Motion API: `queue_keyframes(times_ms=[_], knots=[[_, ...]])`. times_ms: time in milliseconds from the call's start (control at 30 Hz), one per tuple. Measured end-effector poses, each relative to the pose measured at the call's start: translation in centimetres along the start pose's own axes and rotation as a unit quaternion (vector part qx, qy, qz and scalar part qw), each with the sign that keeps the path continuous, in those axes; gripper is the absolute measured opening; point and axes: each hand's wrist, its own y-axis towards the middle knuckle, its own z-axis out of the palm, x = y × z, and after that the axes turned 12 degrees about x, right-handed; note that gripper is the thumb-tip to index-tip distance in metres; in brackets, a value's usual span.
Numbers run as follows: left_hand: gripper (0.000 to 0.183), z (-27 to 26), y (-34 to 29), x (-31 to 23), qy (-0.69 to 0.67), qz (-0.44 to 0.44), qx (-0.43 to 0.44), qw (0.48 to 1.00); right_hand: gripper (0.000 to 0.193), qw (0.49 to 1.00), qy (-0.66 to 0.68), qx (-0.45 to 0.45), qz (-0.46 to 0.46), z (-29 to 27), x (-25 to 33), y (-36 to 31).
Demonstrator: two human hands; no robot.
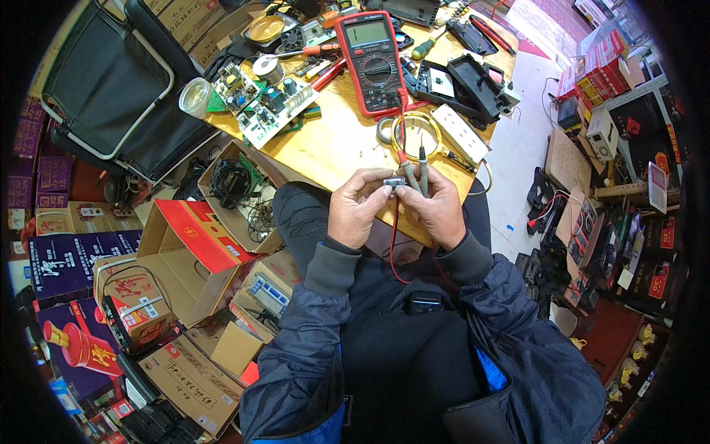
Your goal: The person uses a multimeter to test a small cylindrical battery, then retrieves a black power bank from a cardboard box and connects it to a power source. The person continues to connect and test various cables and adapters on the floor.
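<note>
I have the left hand [353, 211] and right hand [441, 213] together over the near edge of the tabletop [333, 157], both hands' fingers pinched on a small dark cylindrical part [395, 181] between them. My right fingers also grip a pair of test probes [424, 175], while the red-rimmed multimeter [372, 52] sits farther back on the tabletop.

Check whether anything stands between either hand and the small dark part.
Nothing visible does: the left hand and right hand both already have fingers on the small dark part. The test probes in the right hand sit just beside it, not between.
</note>
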Motion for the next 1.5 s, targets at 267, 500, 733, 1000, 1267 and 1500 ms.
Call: queue_keyframes(times_ms=[267, 500, 733, 1000, 1267, 1500], knots=[[0.03, 0.0, 0.0, -0.2, 0.007, -0.004, 0.002, 1.0, 0.028, 1.0, 0.019, 0.002, -0.003, 0.1, 0.3, 0.1], [0.03, -0.1, 0.0, 0.0, 0.006, -0.007, 0.002, 1.0, 0.029, 1.0, 0.012, 0.002, 0.01, 0.0, 0.2, 0.0], [0.031, -0.2, 0.0, 0.2, 0.018, 0.0, 0.007, 1.0, 0.03, 1.0, 0.014, 0.0, -0.009, 0.1, 0.1, 0.0], [0.029, 0.1, 0.2, -0.9, 0.031, 0.017, -0.053, 0.998, 0.025, 0.999, 0.031, -0.013, 0.005, 0.3, 0.3, 0.0], [0.021, -5.6, 5.7, -3.4, 0.225, 0.103, -0.201, 0.948, 0.028, 0.999, 0.039, -0.006, 0.005, 0.3, 0.6, 0.1], [0.018, -6.2, 8.4, -1.7, 0.575, 0.119, -0.25, 0.77, 0.026, 0.999, 0.031, -0.006, 0.003, 0.3, 0.5, 0.1]])
